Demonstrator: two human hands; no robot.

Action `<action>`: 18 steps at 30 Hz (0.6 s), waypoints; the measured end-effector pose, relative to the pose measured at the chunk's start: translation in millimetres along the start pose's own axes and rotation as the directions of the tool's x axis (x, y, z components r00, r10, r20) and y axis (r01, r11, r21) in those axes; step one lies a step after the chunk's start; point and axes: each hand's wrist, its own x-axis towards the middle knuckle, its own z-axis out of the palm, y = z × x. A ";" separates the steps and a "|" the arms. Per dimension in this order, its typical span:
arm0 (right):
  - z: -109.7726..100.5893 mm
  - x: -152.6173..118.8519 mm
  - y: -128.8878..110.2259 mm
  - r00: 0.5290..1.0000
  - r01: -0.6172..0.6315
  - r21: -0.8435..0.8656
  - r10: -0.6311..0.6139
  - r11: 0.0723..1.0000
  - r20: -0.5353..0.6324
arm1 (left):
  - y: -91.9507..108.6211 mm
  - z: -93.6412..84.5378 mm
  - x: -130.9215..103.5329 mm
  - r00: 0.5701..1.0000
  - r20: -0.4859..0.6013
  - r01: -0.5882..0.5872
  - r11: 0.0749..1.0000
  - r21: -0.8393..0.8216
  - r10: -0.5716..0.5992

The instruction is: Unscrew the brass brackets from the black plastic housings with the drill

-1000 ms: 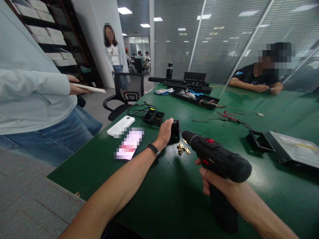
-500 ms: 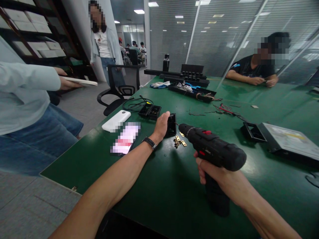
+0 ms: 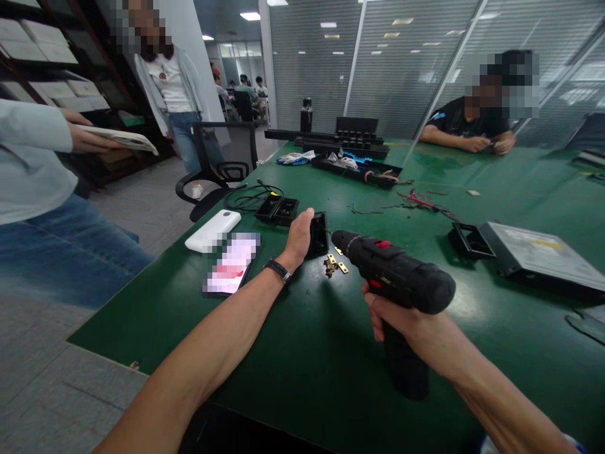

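Note:
My left hand (image 3: 299, 238) grips a small black open box (image 3: 319, 237) from its left side, standing on the green table with its opening turned to the right. In my right hand (image 3: 390, 313) is a black cordless drill (image 3: 392, 268) with red details, its fingers wrapped round the handle. The drill's thin bit points left at the box's opening; whether the tip touches anything inside I cannot make out. Just below the box lie several small brass plates (image 3: 343, 268) beside a little heap of screws (image 3: 329, 266).
Left of my hand lie a phone (image 3: 231, 265), a white power bank (image 3: 213, 231), black boxes (image 3: 285, 211) and a coiled cable (image 3: 239, 198). At right are a black frame (image 3: 470, 241) and a flat metal-topped case (image 3: 548, 255). People stand left; another sits across the table (image 3: 265, 340).
The whole view has shifted a little, so most things sit slightly further left. The standing person at the left with a phone has shifted it. Both my hands keep their holds.

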 end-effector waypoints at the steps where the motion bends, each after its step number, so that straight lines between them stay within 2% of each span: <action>1: -0.1 0.0 0.2 1.000 -0.006 0.000 0.006 1.000 -0.002 | -0.1 0.0 -0.3 1.000 0.006 0.010 1.000 -0.005 -0.010; 10: 2.0 -1.6 -2.2 0.999 0.030 -0.001 -0.030 1.000 -0.020 | -10.7 0.6 3.3 0.996 0.011 0.087 0.992 -0.095 -0.087; 18: 2.5 -1.0 -6.6 1.000 0.030 0.012 -0.030 0.999 -0.008 | -12.8 -0.6 4.4 0.999 -0.011 0.044 0.994 -0.098 -0.046</action>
